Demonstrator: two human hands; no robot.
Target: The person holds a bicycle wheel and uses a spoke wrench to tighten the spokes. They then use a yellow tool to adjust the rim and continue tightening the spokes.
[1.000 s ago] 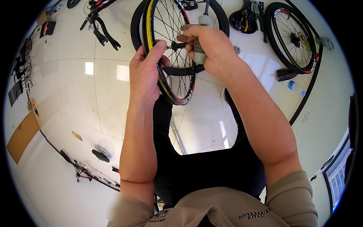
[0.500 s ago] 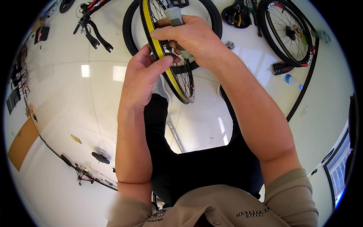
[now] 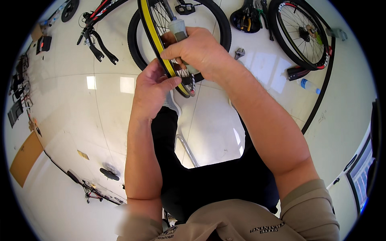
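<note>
A spoked bicycle wheel (image 3: 151, 29) with yellow tape round its rim stands tilted between my hands. My left hand (image 3: 153, 89) is closed on the rim, its thumb lying across the yellow tape. My right hand (image 3: 199, 50) is wrapped round the grey handle of a screwdriver (image 3: 178, 29), whose metal shaft points up and away beside the spokes; its tip is out of view. The right thumb reaches to the rim's edge. Some of my right fingers are hidden behind the handle and spokes.
A black tyre (image 3: 226, 40) lies on the floor beyond the wheel, with an adjustable wrench (image 3: 239, 52) nearby. At right are a saddle (image 3: 246, 19), another wheel (image 3: 277, 42) and a water bottle (image 3: 309, 86). A bicycle frame with fork (image 3: 100, 40) lies at far left.
The wheel's near end has moved up and away, with less of it showing below my hands. More of the screwdriver's shaft shows. Both hands keep their hold.
</note>
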